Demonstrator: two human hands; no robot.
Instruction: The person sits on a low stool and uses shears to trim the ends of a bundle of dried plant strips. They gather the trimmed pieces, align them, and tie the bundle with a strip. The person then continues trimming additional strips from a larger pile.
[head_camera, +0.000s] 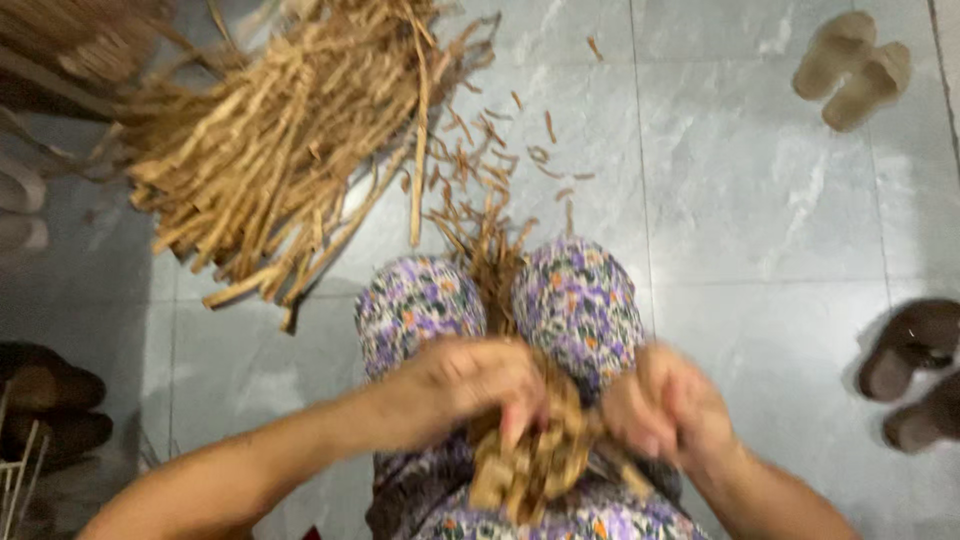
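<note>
Curling tight around a woven straw piece (535, 450) in the lap, the left hand (475, 385) and right hand (665, 405) both clamp it, above grey floor tiles (760, 200) with a dried-stalk heap (290, 130) far left.

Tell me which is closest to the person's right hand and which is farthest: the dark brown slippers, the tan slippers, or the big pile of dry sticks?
From the right hand, in the head view:
1. Dark brown slippers, on the floor at the right edge, nearest.
2. Tan slippers, up in the top right corner.
3. Big pile of dry sticks, far across at the upper left, beyond the knees.
</note>
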